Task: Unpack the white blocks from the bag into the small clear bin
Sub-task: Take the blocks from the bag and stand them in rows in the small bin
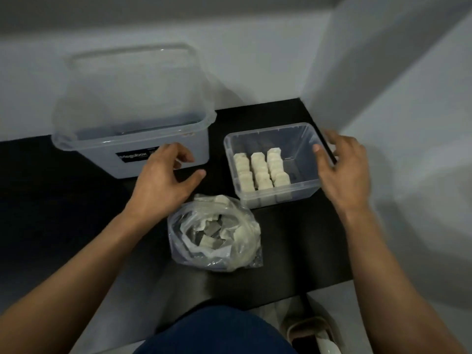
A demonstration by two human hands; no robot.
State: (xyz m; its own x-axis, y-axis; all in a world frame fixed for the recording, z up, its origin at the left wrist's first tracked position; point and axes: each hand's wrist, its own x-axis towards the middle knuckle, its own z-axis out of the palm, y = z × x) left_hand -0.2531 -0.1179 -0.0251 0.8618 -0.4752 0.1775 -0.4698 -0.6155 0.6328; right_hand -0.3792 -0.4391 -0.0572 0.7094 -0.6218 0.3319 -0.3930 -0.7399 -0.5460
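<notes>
Mid-unpack. Your L hand (163,180) loose, empty; R hand (344,169) at bin (268,128) rim, grip unclear. Next: pull blocks (207,242) from bag (245,251).

1. The left hand (166,175) is held out, fingers bent a little (loose, not a fist).
2. The right hand (343,169) is held out too, fingers spread apart.
3. Both arms reach forward.

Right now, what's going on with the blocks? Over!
Left grip open, empty. Right grip open at small clear bin rim. Three rows of white blocks in; more in bag. Nothing blocking.
</notes>
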